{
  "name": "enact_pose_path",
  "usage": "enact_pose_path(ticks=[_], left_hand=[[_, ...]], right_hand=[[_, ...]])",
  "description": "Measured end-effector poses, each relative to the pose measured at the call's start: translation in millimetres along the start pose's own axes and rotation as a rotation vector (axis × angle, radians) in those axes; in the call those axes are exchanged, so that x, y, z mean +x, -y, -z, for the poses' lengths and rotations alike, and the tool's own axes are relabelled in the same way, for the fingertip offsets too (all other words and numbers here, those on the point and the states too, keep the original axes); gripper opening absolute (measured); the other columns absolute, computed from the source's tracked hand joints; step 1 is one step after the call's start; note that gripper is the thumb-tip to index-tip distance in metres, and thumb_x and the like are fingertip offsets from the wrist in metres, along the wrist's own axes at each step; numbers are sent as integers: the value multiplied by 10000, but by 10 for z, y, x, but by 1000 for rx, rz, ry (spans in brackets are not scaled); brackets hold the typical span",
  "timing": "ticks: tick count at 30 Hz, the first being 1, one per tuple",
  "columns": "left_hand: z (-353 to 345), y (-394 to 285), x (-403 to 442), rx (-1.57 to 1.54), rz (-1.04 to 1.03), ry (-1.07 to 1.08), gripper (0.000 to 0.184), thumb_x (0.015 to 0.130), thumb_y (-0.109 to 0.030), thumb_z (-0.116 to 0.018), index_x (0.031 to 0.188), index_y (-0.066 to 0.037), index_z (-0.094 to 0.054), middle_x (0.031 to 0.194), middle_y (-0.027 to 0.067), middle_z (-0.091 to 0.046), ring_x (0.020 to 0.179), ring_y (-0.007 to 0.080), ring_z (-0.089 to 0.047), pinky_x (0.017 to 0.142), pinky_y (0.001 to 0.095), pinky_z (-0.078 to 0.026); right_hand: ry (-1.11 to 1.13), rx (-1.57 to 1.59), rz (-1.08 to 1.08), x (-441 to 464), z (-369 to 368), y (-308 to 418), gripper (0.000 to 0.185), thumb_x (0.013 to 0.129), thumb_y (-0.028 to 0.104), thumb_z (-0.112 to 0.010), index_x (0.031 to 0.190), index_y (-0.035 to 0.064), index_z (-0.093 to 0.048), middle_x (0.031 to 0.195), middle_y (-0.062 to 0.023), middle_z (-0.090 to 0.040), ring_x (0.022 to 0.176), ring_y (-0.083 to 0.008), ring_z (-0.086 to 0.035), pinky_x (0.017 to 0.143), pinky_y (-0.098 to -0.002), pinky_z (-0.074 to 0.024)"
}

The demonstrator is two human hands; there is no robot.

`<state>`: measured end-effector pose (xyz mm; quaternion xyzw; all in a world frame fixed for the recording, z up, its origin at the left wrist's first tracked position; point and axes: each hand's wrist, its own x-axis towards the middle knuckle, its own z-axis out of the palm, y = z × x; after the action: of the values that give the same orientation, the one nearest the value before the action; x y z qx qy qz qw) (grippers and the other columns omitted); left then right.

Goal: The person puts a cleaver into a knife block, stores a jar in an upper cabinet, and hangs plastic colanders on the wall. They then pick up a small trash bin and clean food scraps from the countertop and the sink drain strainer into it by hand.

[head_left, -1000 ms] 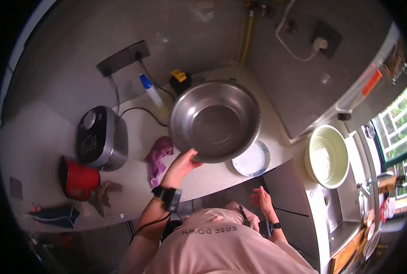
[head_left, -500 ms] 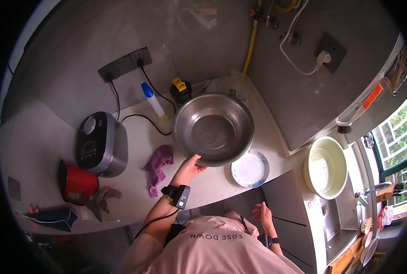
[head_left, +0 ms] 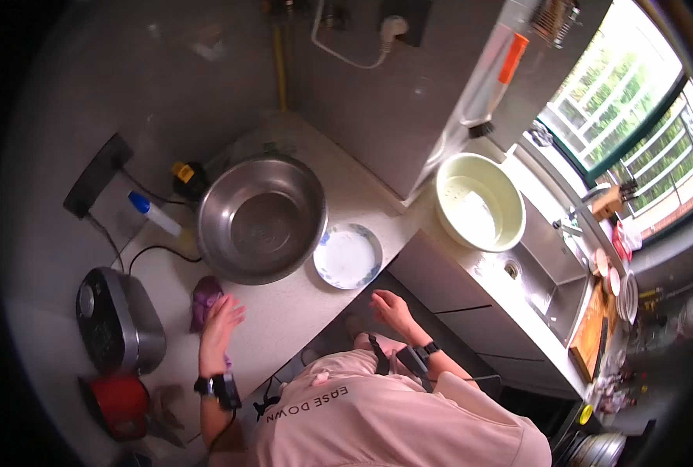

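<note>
My left hand [head_left: 219, 323] is over the counter beside a crumpled purple cloth [head_left: 204, 302], partly covering it. Its fingers are apart and hold nothing; whether they touch the cloth I cannot tell. Beyond it stands a large stainless steel basin [head_left: 262, 226] with nothing in it. A white plate [head_left: 348, 257] with a floral rim lies to the basin's right, close to the counter edge. In front of that edge, my right hand [head_left: 394, 310] hangs in the air with loosely bent, open fingers, nothing in them.
A pale green tub [head_left: 481, 201] stands at the edge of the sink [head_left: 545, 272] on the right. On the left are a rice cooker [head_left: 121, 321], a red jug [head_left: 118, 405] and a blue-capped bottle [head_left: 154, 213]. A power cord [head_left: 163, 247] runs along the counter.
My left hand has let go of the basin's rim and moved back to the purple cloth. The view has turned right, toward the sink and window. My right hand is raised nearer the plate.
</note>
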<state>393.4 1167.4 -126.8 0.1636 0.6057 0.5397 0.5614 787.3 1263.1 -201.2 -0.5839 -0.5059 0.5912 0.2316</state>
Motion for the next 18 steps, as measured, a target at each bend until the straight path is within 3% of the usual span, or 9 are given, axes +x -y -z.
enact_pose_path(ticks=[4, 6, 8, 11, 13, 16, 18], left_hand=[[460, 280, -413, 143, -1, -94, 213, 905, -230, -524, 1042, -67, -529, 881, 80, -600, 739, 145, -585, 621, 268, -476], [485, 303, -702, 154, 55, -100, 213, 901, -242, -533, 1034, -76, -529, 781, 48, -586, 648, 119, -554, 543, 239, -431], [690, 529, -761, 177, -3, -189, 162, 896, -210, -534, 989, -79, -556, 637, -3, -508, 508, 78, -471, 457, 225, -360], [744, 473, -1078, 117, -10, -172, 143, 897, -195, -516, 951, -71, -561, 598, -14, -450, 462, 62, -397, 443, 218, -316], [716, 486, -1240, 145, -62, -250, 147, 887, -197, -514, 864, -62, -566, 564, -7, -411, 440, 82, -360, 437, 235, -293], [614, 287, -1656, 1192, -916, -182, 364, 862, -299, -552, 1043, 11, -607, 997, 190, -598, 878, 308, -574, 767, 329, -470], [1056, 484, -1524, 1008, -582, -209, 402, 892, -328, -480, 1077, 15, -579, 1028, 185, -579, 891, 285, -554, 786, 318, -446]], right_hand=[[-12, 160, -48, 297, -187, -58, 410, 917, 339, -469, 1179, 24, -468, 962, -62, -612, 686, -130, -607, 571, -253, -501], [38, 224, -154, 472, -254, -113, 385, 927, 358, -435, 1120, 27, -471, 1014, -61, -599, 722, -144, -615, 620, -278, -511], [60, 272, -194, 595, -319, -153, 337, 929, 326, -440, 1057, 20, -502, 935, -68, -622, 734, -155, -624, 628, -285, -511], [5, 245, -212, 849, -443, -306, 270, 920, 263, -475, 1021, 18, -524, 842, -73, -635, 738, -160, -628, 625, -282, -508], [25, 349, -220, 740, -477, -78, 281, 913, 253, -492, 1018, -8, -501, 898, -71, -600, 767, -163, -628, 640, -281, -506], [61, 659, -209, 699, -586, -45, 380, 899, 321, -511, 1096, 1, -460, 981, -68, -570, 847, -166, -614, 696, -294, -490], [42, 629, -176, 529, -653, 52, 426, 888, 354, -522, 1137, 17, -450, 987, -64, -573, 836, -165, -612, 682, -292, -485]])
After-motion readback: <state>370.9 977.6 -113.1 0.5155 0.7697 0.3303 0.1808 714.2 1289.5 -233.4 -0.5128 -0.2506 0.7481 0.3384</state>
